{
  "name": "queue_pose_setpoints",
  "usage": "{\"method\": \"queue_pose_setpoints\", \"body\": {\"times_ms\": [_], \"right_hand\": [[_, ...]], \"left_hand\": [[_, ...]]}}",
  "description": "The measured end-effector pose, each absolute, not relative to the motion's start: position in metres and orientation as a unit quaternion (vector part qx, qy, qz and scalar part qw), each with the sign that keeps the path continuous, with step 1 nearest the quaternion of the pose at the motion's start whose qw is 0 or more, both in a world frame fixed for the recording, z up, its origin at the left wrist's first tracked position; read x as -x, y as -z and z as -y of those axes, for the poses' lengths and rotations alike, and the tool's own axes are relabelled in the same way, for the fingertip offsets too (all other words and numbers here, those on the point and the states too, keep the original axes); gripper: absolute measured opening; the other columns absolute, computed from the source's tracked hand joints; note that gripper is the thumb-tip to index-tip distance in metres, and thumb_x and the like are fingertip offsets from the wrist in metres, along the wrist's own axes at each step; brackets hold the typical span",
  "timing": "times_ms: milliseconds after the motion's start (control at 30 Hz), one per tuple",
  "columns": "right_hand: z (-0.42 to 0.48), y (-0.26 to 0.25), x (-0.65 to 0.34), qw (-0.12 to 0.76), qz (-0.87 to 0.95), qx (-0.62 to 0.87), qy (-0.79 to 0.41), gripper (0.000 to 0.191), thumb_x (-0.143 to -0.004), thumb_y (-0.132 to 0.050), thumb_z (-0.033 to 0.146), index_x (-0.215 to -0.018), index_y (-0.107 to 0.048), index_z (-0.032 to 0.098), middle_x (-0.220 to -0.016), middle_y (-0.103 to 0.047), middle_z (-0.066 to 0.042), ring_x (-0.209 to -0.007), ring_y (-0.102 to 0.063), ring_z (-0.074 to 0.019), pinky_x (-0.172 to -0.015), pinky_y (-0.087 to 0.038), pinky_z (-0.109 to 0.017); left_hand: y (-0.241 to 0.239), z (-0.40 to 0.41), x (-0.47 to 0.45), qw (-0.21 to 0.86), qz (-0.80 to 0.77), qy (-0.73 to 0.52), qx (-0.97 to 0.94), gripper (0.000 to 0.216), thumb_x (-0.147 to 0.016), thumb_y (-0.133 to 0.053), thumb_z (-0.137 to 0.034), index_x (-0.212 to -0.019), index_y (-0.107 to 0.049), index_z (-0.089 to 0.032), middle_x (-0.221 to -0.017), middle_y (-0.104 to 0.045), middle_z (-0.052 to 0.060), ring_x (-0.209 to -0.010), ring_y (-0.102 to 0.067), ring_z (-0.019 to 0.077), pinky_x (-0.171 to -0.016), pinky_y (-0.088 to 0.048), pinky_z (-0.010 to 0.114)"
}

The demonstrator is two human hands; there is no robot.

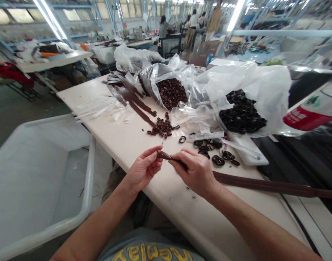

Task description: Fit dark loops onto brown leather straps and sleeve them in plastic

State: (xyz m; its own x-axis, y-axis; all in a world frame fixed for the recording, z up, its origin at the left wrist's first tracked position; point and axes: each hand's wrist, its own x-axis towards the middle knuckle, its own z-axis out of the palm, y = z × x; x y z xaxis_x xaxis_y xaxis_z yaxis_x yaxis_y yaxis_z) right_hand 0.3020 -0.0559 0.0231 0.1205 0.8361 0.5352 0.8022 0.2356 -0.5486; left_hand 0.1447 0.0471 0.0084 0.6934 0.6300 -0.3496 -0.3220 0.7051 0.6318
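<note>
Our L hand (144,167) pinches the tip of a brown strap (167,157); our R hand (197,170) is closed round it. We've got it over the white tbl (209,214), & it looks to run past our R hand. Farther out: 1 pile of brown loops (163,127), black rings (227,156), then 2 open bags (271,87).

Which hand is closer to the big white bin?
The left hand: it is to the right of the white bin, apart from it. The right hand is farther right, over the table, gripping a brown strip that both hold.
</note>
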Motion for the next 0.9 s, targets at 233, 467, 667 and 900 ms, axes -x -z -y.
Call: {"method": "queue_pose_setpoints", "body": {"times_ms": [233,467,667,900], "right_hand": [[0.055,-0.028,-0.298,0.470,0.642,0.598,-0.095,0.009,-0.089,-0.063,0.021,-0.081,-0.067,0.017,-0.069,-0.060,0.001,-0.061,-0.054,-0.0102,-0.060,-0.039,-0.021],[0.059,-0.029,-0.290,0.471,0.667,0.565,-0.121,0.010,-0.089,-0.063,0.021,-0.080,-0.068,0.019,-0.069,-0.062,0.001,-0.060,-0.054,-0.0098,-0.060,-0.040,-0.021],[0.060,-0.036,-0.287,0.469,0.669,0.563,-0.126,0.010,-0.087,-0.065,0.023,-0.079,-0.069,0.018,-0.070,-0.065,0.001,-0.061,-0.056,-0.0098,-0.060,-0.040,-0.022],[0.059,-0.050,-0.289,0.424,0.666,0.591,-0.163,0.017,-0.087,-0.065,0.033,-0.089,-0.071,0.018,-0.068,-0.063,0.001,-0.056,-0.050,-0.0111,-0.054,-0.037,-0.025]], "left_hand": [[-0.003,-0.037,-0.138,0.805,-0.255,-0.366,-0.392,0.036,-0.065,-0.087,-0.034,-0.097,-0.079,-0.020,-0.059,-0.066,0.000,-0.052,-0.055,0.0055,-0.050,-0.046,0.014],[0.001,-0.035,-0.122,0.696,-0.257,-0.340,-0.578,0.034,-0.070,-0.082,-0.039,-0.097,-0.080,-0.017,-0.069,-0.071,0.005,-0.056,-0.056,0.0115,-0.056,-0.048,0.025],[-0.007,-0.030,-0.125,0.679,-0.241,-0.364,-0.590,0.037,-0.068,-0.084,-0.041,-0.099,-0.079,-0.022,-0.067,-0.068,0.001,-0.054,-0.054,0.0088,-0.054,-0.048,0.022],[-0.018,-0.042,-0.125,0.629,-0.227,-0.424,-0.611,0.030,-0.068,-0.082,-0.047,-0.082,-0.079,-0.020,-0.075,-0.070,0.001,-0.055,-0.057,0.0083,-0.050,-0.048,0.021]]}}
